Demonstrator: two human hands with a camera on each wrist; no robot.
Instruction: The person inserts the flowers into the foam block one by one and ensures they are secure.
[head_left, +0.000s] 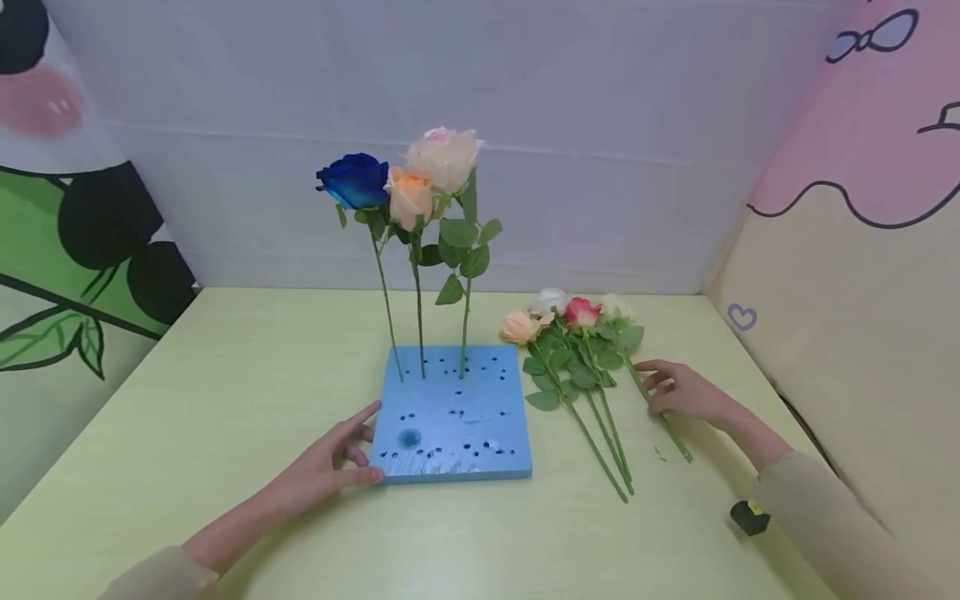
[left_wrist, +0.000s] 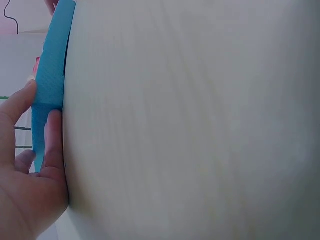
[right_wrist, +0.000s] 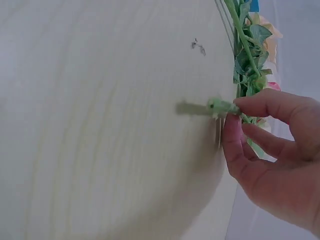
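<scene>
In the head view a blue foam block (head_left: 487,425), pitted with holes, lies on the table. A blue rose (head_left: 354,181), a peach rose (head_left: 410,198) and a pale pink-white rose (head_left: 446,160) stand upright at its back. My left hand (head_left: 330,458) touches the block's left side and near-left corner; in the left wrist view its fingers lie against the block's edge (left_wrist: 52,65). On the right, my right hand (head_left: 686,392) pinches the green stem of a cream rose (head_left: 617,308). The right wrist view shows thumb and fingertip close to the stem's cut end (right_wrist: 217,106).
Beside the block lie a peach rose (head_left: 520,326), a white rose (head_left: 551,301) and a red-pink rose (head_left: 582,312), stems towards me. Small dark scraps (head_left: 660,454) lie on the table. A small black object (head_left: 750,517) shows near the right sleeve. Printed cloth walls surround the table.
</scene>
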